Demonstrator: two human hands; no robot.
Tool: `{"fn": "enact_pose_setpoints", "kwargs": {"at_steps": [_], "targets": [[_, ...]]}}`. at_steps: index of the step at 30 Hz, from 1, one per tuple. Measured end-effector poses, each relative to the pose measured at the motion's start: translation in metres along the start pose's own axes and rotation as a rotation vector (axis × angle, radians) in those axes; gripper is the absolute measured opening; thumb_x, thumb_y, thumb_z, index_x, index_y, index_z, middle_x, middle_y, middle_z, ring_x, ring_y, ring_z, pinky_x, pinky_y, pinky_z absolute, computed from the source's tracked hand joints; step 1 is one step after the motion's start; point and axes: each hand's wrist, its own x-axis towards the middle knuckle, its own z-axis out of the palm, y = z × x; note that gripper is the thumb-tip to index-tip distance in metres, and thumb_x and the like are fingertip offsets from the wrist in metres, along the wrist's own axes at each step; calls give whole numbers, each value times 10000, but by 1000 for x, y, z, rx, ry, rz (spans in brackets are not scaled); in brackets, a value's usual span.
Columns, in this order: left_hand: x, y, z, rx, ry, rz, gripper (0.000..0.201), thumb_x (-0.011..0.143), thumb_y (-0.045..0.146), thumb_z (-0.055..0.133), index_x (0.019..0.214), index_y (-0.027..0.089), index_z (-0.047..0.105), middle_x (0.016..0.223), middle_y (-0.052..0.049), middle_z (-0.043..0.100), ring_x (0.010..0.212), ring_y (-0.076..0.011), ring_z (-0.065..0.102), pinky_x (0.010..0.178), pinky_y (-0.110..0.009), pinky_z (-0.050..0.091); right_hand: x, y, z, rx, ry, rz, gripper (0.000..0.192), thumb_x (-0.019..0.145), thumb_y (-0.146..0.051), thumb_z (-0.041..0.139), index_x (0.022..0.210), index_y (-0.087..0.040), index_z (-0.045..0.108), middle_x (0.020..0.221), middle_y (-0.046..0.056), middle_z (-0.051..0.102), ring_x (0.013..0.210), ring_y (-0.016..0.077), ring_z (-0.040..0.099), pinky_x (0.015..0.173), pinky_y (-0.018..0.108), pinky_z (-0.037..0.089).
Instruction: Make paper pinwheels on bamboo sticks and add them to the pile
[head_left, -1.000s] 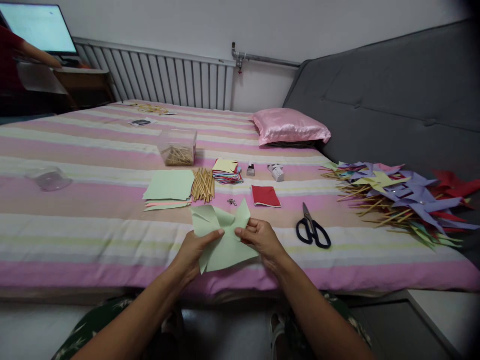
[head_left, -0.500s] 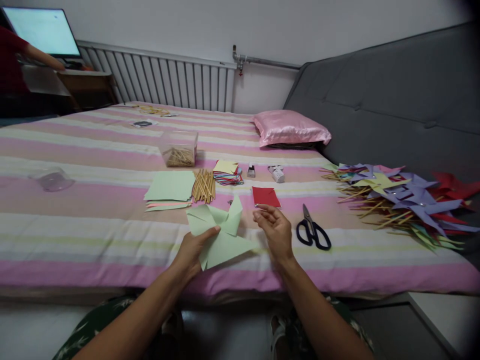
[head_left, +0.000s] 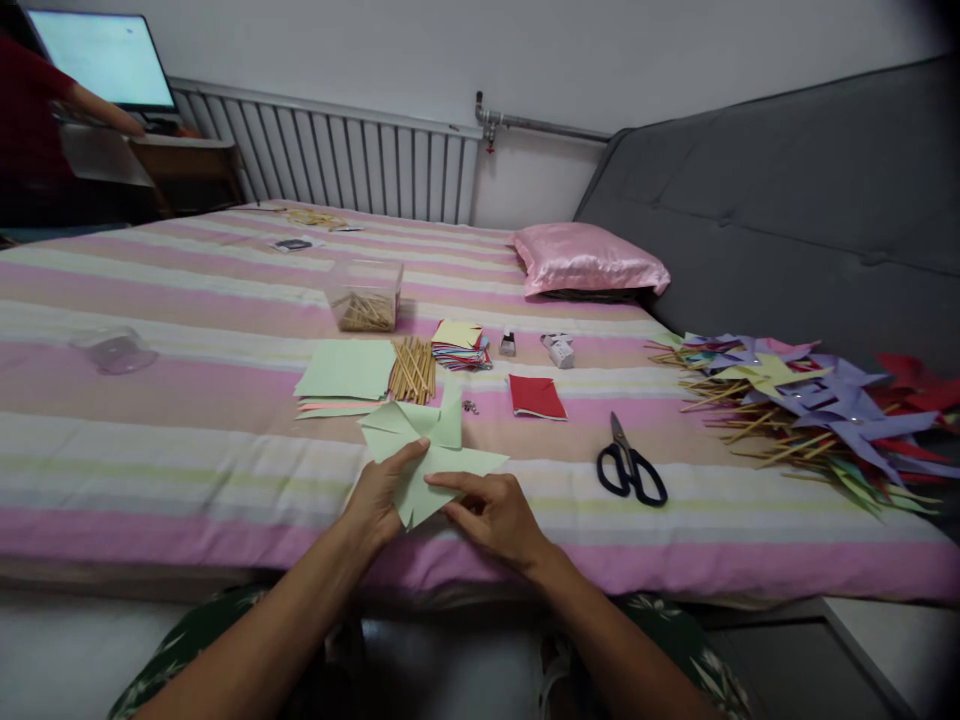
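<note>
A pale green paper pinwheel (head_left: 427,465), with some blades folded toward its centre, is held above the front of the bed. My left hand (head_left: 379,490) pinches it from the left, thumb on top near the middle. My right hand (head_left: 491,510) is at its lower right, index finger lying across the paper and thumb below the edge. Whether a small part sits between those fingers is hidden. Just behind lie small metal pieces (head_left: 470,407), a bundle of thin sticks (head_left: 412,370) and a stack of green paper sheets (head_left: 345,370).
Black-handled scissors (head_left: 630,465) and a red paper square (head_left: 538,397) lie to the right. Finished pinwheels (head_left: 817,390) are heaped by the headboard. Behind stand a clear box of sticks (head_left: 365,297), cut paper (head_left: 460,345) and a pink pillow (head_left: 589,258). A person (head_left: 45,120) sits far left.
My right hand has moved left and down from beside the red square onto the pinwheel's lower right blade. The left hand keeps its hold; the view has shifted slightly.
</note>
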Motion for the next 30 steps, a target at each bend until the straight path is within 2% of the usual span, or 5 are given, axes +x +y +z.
{"fn": "enact_pose_setpoints", "kwargs": {"at_steps": [3,9,15,21,30], "targets": [[-2,-2,1,-78,-20,-88,276,531,164,771,769,133,635,630,-45,684,558,-213,645,529,-309,527,2,3,5,82,58,30,218,749,-258,629,948,-275,715,813,18,732,577,145,618,598,275,482],[-4,-2,1,-62,11,-52,274,508,204,797,741,164,659,709,-65,715,650,-246,666,530,-307,522,3,0,11,241,113,120,199,679,-359,711,835,-237,733,751,37,728,554,150,619,541,272,486],[-7,-1,4,-33,51,-14,229,516,215,789,687,169,644,576,-28,673,509,-205,616,478,-292,483,5,-6,15,434,199,261,199,663,-386,720,703,-191,714,626,37,689,529,165,629,494,264,488],[-8,-7,7,-36,63,67,289,513,198,782,762,124,657,580,-13,671,475,-162,596,502,-274,486,9,-7,14,465,294,383,276,680,-427,690,709,-153,679,520,21,639,402,119,546,357,203,374],[0,-18,5,-58,28,212,363,511,184,795,853,120,687,755,-33,719,599,-162,640,578,-272,517,9,-4,19,508,412,459,288,671,-437,691,689,-158,622,454,-14,597,324,73,417,342,189,307]]}}
